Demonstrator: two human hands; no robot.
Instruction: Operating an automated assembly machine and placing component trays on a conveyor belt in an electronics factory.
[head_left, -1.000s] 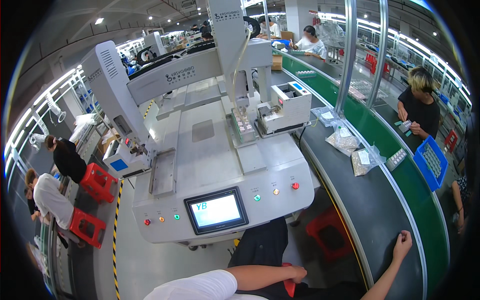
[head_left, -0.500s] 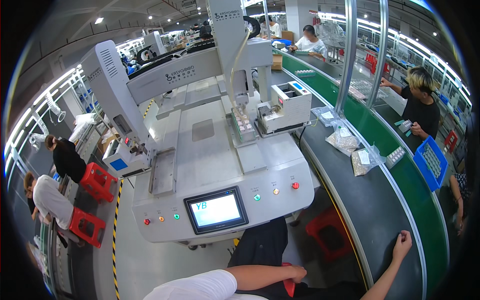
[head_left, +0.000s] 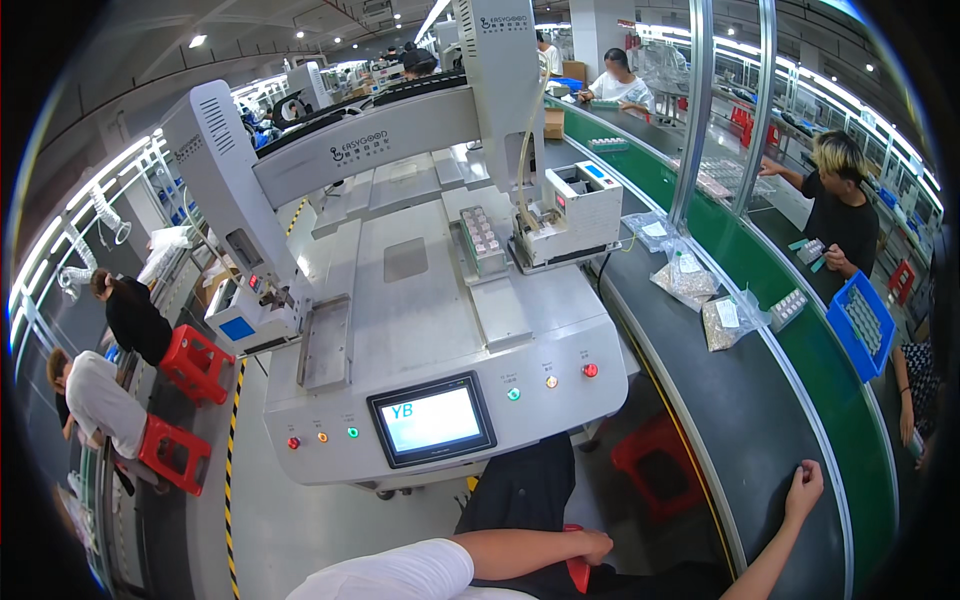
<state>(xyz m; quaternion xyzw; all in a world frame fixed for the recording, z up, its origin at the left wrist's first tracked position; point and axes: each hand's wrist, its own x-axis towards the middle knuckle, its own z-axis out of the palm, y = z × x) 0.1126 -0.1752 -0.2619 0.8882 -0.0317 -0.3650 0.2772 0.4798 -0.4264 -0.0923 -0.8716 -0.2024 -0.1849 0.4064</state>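
My left hand [head_left: 597, 547] rests low in front of me beside a red stool edge [head_left: 577, 570]; its fingers curl down and are mostly hidden. At the right, my right hand [head_left: 806, 490] lies with curled fingers at the conveyor's dark side ledge [head_left: 750, 440], and nothing shows in it. Ahead stands a large pale-grey gantry machine [head_left: 400, 310] with a lit touchscreen [head_left: 431, 420] and coloured buttons. A tray of small pinkish-white parts [head_left: 482, 238] sits on its right bed. The right tool head [head_left: 524, 205] is over a white feeder box [head_left: 570, 215].
A green conveyor belt [head_left: 730, 240] curves along the right. Bags of small parts [head_left: 730, 320] lie on its ledge, near a block of white pieces [head_left: 788, 310] and a blue crate [head_left: 860, 328]. A co-worker in black [head_left: 840, 210] holds parts across the belt. Red stools [head_left: 195, 362] stand left.
The machine's right tool head has moved right, off the parts tray to the feeder box, uncovering the tray. A co-worker's arm at the far right edge has shifted. Both my hands stay put.
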